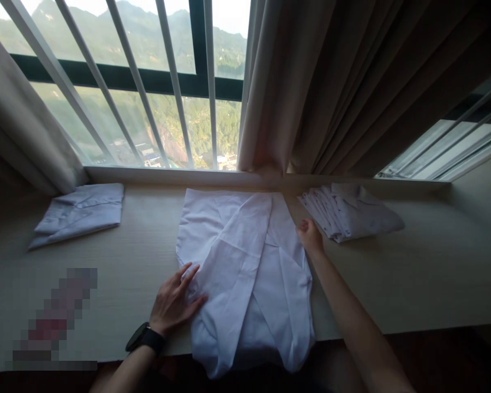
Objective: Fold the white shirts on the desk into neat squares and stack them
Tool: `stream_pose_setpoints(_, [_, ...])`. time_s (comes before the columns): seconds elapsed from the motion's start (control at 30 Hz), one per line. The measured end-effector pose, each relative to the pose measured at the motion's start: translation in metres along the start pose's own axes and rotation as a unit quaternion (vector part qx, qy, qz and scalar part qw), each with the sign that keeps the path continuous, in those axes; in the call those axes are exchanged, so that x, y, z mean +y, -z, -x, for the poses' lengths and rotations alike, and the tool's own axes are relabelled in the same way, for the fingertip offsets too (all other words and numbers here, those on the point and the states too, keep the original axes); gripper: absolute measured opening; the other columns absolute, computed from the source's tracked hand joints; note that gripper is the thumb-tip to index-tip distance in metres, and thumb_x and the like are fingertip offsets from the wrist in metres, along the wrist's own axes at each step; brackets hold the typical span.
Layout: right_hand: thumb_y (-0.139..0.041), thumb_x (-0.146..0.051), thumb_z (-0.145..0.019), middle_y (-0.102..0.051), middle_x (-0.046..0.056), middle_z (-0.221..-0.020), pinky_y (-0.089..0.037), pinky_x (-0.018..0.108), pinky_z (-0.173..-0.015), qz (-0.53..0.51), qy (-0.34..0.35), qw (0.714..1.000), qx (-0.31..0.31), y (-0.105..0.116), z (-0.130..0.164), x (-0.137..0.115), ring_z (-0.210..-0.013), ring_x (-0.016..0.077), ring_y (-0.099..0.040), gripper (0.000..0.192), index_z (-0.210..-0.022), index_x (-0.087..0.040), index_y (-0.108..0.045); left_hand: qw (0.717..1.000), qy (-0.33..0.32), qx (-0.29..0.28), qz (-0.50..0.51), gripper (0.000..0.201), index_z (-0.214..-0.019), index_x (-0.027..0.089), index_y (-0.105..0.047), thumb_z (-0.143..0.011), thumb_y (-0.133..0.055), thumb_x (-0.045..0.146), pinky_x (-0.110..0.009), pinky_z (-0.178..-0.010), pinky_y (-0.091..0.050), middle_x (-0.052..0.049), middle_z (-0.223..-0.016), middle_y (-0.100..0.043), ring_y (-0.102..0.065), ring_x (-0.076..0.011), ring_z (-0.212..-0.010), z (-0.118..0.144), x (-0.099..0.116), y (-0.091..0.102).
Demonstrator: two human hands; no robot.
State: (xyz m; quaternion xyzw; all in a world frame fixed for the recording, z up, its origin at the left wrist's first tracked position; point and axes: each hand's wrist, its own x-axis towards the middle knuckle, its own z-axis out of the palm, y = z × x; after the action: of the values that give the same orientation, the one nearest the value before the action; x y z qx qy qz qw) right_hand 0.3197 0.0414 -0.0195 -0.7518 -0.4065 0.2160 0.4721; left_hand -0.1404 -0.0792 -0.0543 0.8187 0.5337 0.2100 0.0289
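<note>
A white shirt (237,273) lies on the pale counter in front of me, its sleeves folded inward over the body. Its lower end hangs over the near edge of the counter. My left hand (175,300), with a black watch on the wrist, rests on the shirt's left side with fingers spread. At the upper right edge of the cloth, my right hand (311,236) is closed, fingers curled against the shirt's side. The exact pinch of the fingertips is partly hidden.
A folded white garment (84,210) lies at the left. To the right sits a stack of folded white shirts (347,210), close to my right hand. Behind the counter (147,229) are a barred window (147,109) and beige curtains (311,82). A pixelated patch covers the lower left.
</note>
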Motion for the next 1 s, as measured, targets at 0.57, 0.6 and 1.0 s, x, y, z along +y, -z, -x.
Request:
stream_pose_setpoints(0.57, [-0.053,-0.059,-0.084,-0.072,0.013,-0.105,-0.047,0.037,-0.081,0.251,-0.095,0.954,-0.136,0.067,0.204,0.048,-0.100,0.0324,-0.067,0.042,-0.098,-0.021,-0.065,0.996,0.022,0.077,0.035,0.021,-0.107,0.021,-0.060,-0.092,-0.050,0.032,-0.043,-0.095,-0.046,-0.011,-0.114,-0.063,-0.060,-0.0267,-0.107,0.027,0.123,0.009])
stream_pose_setpoints(0.6, [-0.055,-0.056,-0.084,-0.072,0.013,-0.102,-0.046,0.034,-0.079,0.231,-0.088,0.959,-0.137,0.064,0.202,0.047,-0.098,0.0305,-0.067,0.038,-0.094,-0.020,-0.065,0.997,0.010,0.049,0.062,0.018,-0.105,0.022,-0.060,-0.093,-0.050,0.031,-0.039,-0.092,-0.047,-0.009,-0.108,-0.064,-0.061,-0.0242,-0.102,0.032,0.153,0.006])
stream_pose_setpoints(1.0, [-0.075,-0.038,-0.064,-0.072,0.011,-0.093,-0.048,0.028,-0.074,0.004,-0.110,0.990,-0.085,0.049,0.184,0.056,-0.092,0.0268,-0.067,0.036,-0.092,-0.016,-0.066,0.989,0.072,-0.128,0.025,0.023,-0.102,0.016,-0.060,-0.079,-0.061,0.019,-0.036,-0.078,-0.043,-0.011,-0.103,-0.060,-0.059,-0.0264,-0.095,0.030,0.315,-0.056])
